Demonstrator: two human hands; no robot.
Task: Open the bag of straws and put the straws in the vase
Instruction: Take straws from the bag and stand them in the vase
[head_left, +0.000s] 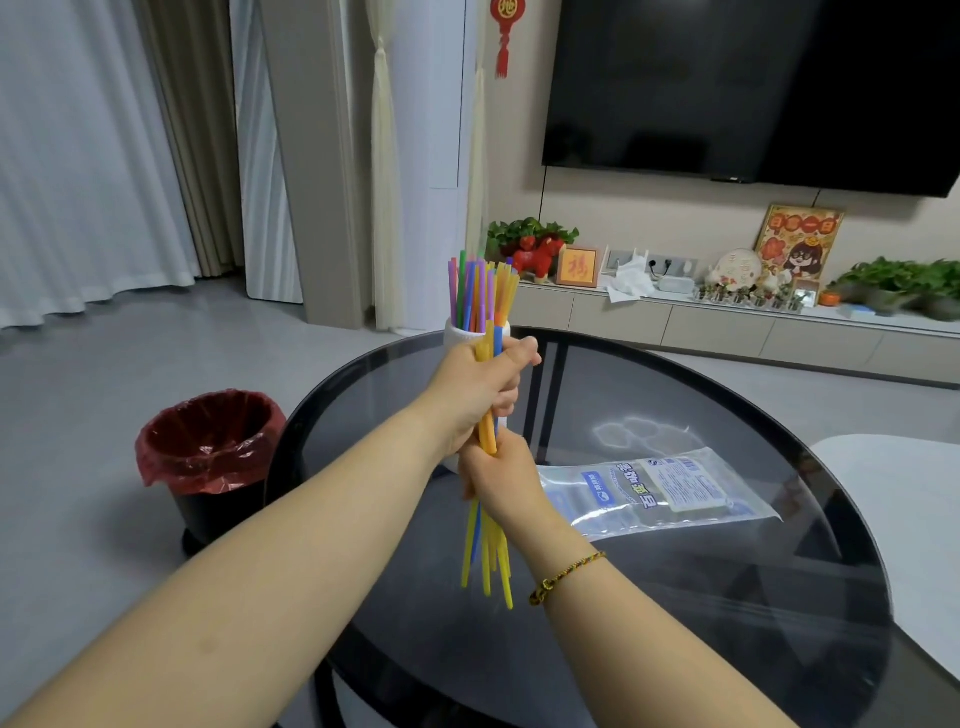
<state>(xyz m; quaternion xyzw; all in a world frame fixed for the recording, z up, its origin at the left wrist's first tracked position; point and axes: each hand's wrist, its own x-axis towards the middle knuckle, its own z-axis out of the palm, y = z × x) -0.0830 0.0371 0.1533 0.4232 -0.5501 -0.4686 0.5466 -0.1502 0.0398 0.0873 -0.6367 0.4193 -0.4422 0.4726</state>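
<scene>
Both hands grip one bundle of yellow and blue straws (487, 551) held upright above the dark glass table (675, 597). My left hand (480, 392) is closed around the upper part, my right hand (498, 480) around the middle, just below it. The bundle's lower ends fan out under my right hand. Behind my left hand stands a white vase (457, 335), mostly hidden, with several coloured straws (480, 291) standing in it. The clear straw bag (660, 491) lies flat on the table to the right.
A black bin with a red liner (210, 452) stands on the floor left of the table. A white surface (904, 519) meets the table's right edge. A low cabinet with plants and ornaments (727, 312) runs along the far wall under a television.
</scene>
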